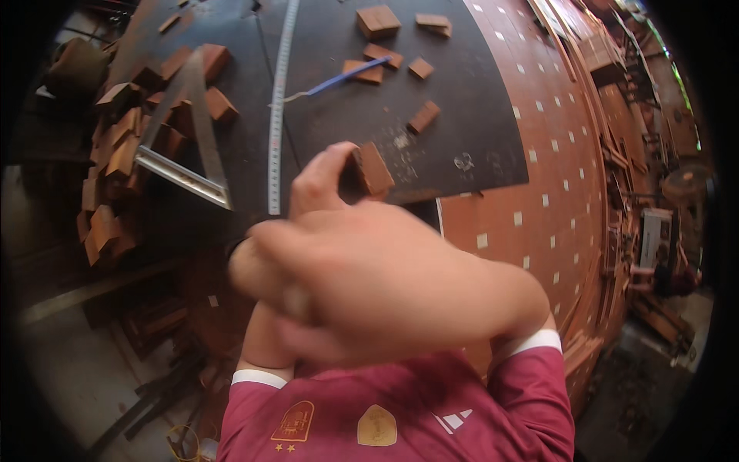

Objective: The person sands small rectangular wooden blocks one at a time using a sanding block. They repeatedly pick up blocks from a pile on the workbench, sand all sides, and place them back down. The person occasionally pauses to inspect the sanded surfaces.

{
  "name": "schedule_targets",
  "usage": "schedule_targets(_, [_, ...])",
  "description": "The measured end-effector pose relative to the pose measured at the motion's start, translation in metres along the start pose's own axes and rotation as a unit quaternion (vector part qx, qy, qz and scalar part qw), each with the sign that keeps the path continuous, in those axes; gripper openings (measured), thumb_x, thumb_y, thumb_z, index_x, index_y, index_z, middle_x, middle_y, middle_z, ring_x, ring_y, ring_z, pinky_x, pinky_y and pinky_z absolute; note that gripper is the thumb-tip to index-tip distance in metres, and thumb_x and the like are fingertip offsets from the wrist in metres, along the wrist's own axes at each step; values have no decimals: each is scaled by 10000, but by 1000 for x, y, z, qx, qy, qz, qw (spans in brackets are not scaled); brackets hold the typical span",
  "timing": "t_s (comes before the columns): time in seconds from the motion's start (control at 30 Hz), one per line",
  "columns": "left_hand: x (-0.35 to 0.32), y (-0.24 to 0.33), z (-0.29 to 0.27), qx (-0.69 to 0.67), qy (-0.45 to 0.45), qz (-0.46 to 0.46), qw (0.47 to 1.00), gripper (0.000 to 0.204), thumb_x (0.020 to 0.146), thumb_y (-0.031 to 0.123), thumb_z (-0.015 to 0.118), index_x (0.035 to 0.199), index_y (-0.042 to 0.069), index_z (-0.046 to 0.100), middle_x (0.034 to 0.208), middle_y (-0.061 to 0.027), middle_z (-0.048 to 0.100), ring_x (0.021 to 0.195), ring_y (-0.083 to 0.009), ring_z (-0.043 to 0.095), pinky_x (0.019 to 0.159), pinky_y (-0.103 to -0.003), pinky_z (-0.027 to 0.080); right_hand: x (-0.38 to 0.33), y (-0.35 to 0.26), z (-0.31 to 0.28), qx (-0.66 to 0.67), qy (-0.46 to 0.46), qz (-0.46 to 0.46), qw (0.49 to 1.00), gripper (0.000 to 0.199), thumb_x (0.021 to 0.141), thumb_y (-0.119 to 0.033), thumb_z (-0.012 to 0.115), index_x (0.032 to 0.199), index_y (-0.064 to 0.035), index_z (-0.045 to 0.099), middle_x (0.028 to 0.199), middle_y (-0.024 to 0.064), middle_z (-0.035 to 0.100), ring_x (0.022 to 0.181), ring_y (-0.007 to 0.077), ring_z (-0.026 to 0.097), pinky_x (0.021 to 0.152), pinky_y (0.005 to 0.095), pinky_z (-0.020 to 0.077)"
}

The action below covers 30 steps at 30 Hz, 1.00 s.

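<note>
My left hand (317, 185) is closed on a reddish-brown wooden block (375, 168) over the near edge of the dark tabletop. My right hand (331, 269) is raised close to the head view, in front of the left one, its fingers curled inward and blurred. Whatever the right fingers may hold is hidden. It covers most of the left wrist and forearm. Beyond the held block lies a small loose block (423, 117). A long white measuring strip (277, 131) with graduations runs away from me, left of my left hand.
A metal triangle square (204, 127) leans among several heaped wooden blocks (122, 158) at the left. Farther off lie a blue-handled tool (350, 75) and more loose blocks (377, 21). A reddish wooden surface with pale square marks (531, 177) stretches along the right.
</note>
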<state>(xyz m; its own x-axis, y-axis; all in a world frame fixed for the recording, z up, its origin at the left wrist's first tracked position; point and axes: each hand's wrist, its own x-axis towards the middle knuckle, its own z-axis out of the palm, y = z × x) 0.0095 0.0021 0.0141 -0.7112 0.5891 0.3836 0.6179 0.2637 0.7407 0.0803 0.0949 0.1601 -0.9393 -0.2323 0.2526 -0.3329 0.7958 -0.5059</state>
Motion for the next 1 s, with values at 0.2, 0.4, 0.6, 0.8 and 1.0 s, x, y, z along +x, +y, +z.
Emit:
schedule_targets(0.2, [19,-5,2,-69,-102,-31,992,597,739,166,936,1244,26,651,1119,-200,725,1044,-401,726,913,-445,588,-77,47,12,143,263,277,913,669,837,-73,802,1455,64,584,1235,245,733,1150,295,740,989,384,573])
schedule_targets(0.4, [19,-4,2,-61,-94,-23,993,574,750,175,931,1226,23,648,1101,-197,729,1033,-406,733,896,-452,590,-95,83,42,86,271,237,929,770,830,-116,864,1515,50,553,1187,267,726,1084,392,741,973,426,573])
schedule_targets(0.6, [20,-5,5,-62,-89,-27,994,564,735,178,937,1208,21,672,1101,-202,740,1033,-387,749,900,-439,605,-72,102,55,75,294,240,922,743,861,-124,836,1520,47,539,1175,291,711,1046,433,726,942,443,575])
schedule_targets(0.8, [18,-6,7,-61,-79,-22,995,580,733,173,944,1220,19,667,1099,-199,742,1031,-386,749,902,-443,603,-103,74,57,67,287,273,916,743,854,-119,850,1497,88,540,1172,293,719,1053,424,737,937,436,585])
schedule_targets(1.0, [18,-4,6,-53,-89,-11,995,581,747,166,922,1224,-5,638,1103,-247,712,1042,-453,697,898,-501,575,-101,78,63,38,301,261,916,747,854,-122,848,1499,88,537,1171,299,718,1060,427,733,941,441,584])
